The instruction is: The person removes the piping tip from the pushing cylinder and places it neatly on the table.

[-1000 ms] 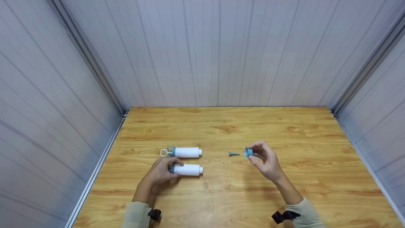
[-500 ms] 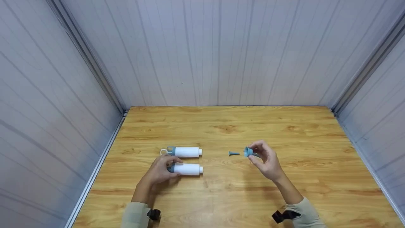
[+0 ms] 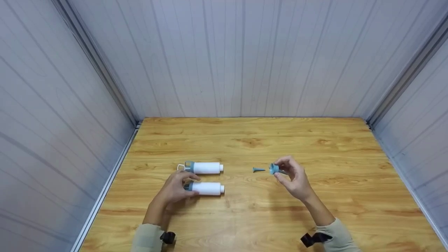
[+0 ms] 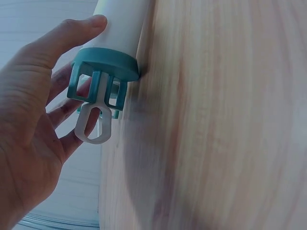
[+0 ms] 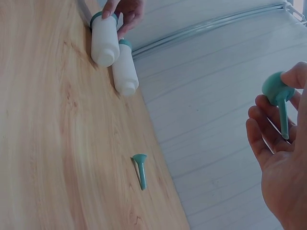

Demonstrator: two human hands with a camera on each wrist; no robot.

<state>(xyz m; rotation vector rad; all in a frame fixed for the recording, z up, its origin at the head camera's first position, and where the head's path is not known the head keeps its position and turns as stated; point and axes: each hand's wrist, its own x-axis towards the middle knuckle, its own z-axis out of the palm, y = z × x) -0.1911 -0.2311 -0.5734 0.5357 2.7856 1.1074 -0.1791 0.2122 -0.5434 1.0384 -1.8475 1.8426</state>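
Note:
Two white plunger tubes with teal caps lie side by side, the far tube and the near tube. My left hand is around the near tube's teal cap. Its thumb lies along the white body, and its other fingers are loose and spread behind the cap. The near tube's white pull ring sticks out toward my palm. My right hand pinches a teal funnel by its cup, wide mouth facing left in the head view, stem along the fingers. A narrower teal funnel lies left of that hand.
The wood-grain table meets a pale panelled wall at the back. Further panels stand on the left and right, with metal rails along the corners. The white pull ring of the far tube is partly behind the left hand.
My left hand has slid slightly left along the near tube toward its ring end and its fingers have loosened. The tube has barely shifted. The right hand and its funnel are almost still.

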